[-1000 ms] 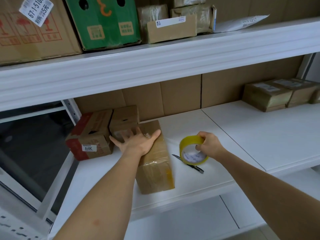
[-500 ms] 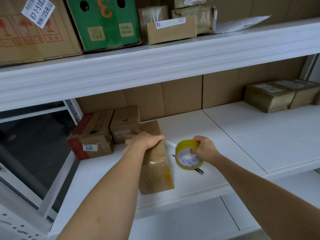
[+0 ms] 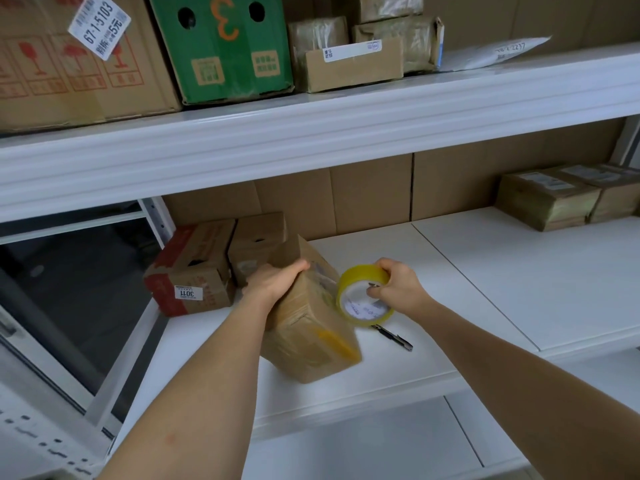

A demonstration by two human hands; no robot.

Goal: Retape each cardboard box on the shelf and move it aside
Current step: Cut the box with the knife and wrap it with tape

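From my remote seat I saw the left hand (image 3: 273,284) clamped over the upper left edge of a taped cardboard box (image 3: 311,320), fingers curled across its top, tilting it so that its right side faced up toward the camera and its lower corner rested on the white middle shelf (image 3: 485,282), near the front lip. The right hand (image 3: 398,289) gripped a yellow tape roll (image 3: 363,296), fingers hooked through the white core and thumb over the outer rim. The roll stood on edge, pressed against the box's right face; I could not tell whether a strip of tape was already stuck there. A strip of yellow tape showed on the box's near end.

Just beside the roll, on the shelf to its lower right, lay a dark utility knife (image 3: 394,338), partly hidden under the roll. Behind the left hand sat a red-and-brown box (image 3: 188,271) with a white label reading 3011 upside down, and a plain brown box (image 3: 256,244) touched its right side. Well apart, at the far right of the same shelf, two taped parcels (image 3: 568,199) stood side by side. The upper shelf (image 3: 311,133) carried a large carton with a white sticker, a green box (image 3: 225,46) and several small parcels.
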